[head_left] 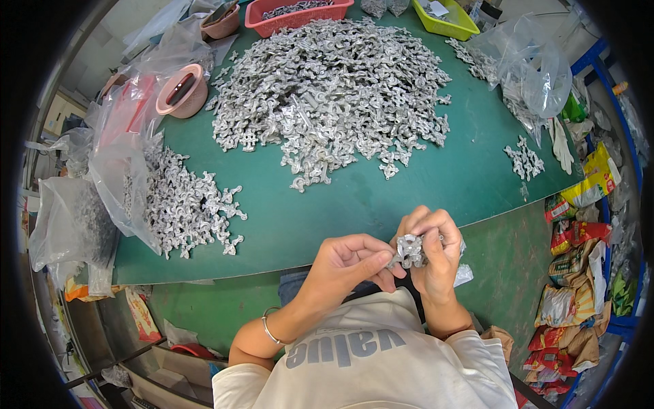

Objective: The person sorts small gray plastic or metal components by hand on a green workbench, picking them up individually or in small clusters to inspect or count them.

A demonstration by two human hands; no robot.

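Just right of centre in the lower half of the frame, a small cluster of silver metal castings [410, 251] sits in the right hand [439, 255], whose thumb and bent fingers clamp it. The left hand [351, 261] meets the cluster's left edge, thumb and fingertips close together; whether they pinch a piece, I cannot tell. Beyond, on the green tabletop [286, 228], a large casting heap [334, 95] fills the upper middle, with a smaller heap [187, 211] at left. A pink bowl [195, 103] stands upper left, a red basket [296, 26] top centre, and a white glove [561, 146] lies at right.
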